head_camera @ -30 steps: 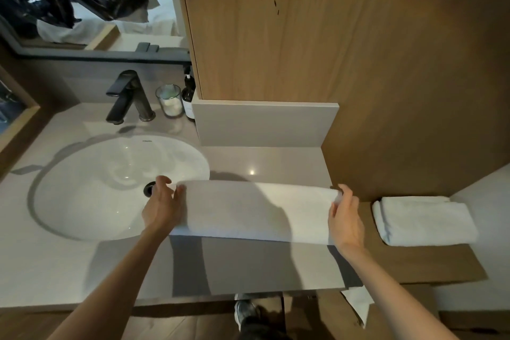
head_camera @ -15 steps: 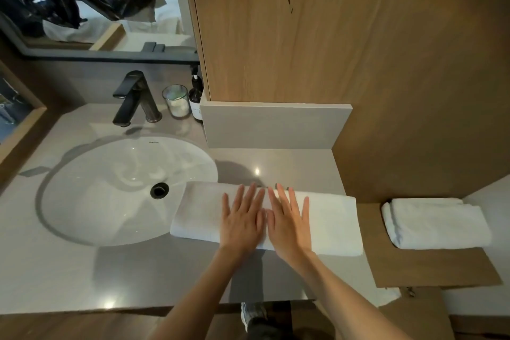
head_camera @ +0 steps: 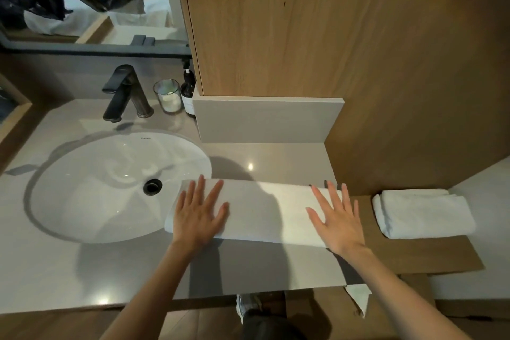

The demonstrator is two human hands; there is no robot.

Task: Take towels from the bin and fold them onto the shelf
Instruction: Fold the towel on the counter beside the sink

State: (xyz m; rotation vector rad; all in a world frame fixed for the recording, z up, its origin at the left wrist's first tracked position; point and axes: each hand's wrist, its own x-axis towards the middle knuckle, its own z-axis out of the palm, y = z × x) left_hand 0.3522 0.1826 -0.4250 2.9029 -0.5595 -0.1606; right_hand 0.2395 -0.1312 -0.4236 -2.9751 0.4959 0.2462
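Grip open, holding nothing: left hand (head_camera: 200, 215) and right hand (head_camera: 338, 219) lie flat, fingers straight and spread, palms pressing opposite ends of the folded towel (head_camera: 265, 210) on the surface (head_camera: 82, 270).

1. Your single wide-angle head camera looks forward and steeply down onto the pale grey stone worktop (head_camera: 82, 270).
2. It sits near: your left hand (head_camera: 200, 218) and right hand (head_camera: 338, 222) show large, just below mid-frame.

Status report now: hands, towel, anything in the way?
Left hand, right hand press flat on long towel. Towel on counter, left end over sink. Folded towel on shelf, bare wood in front.
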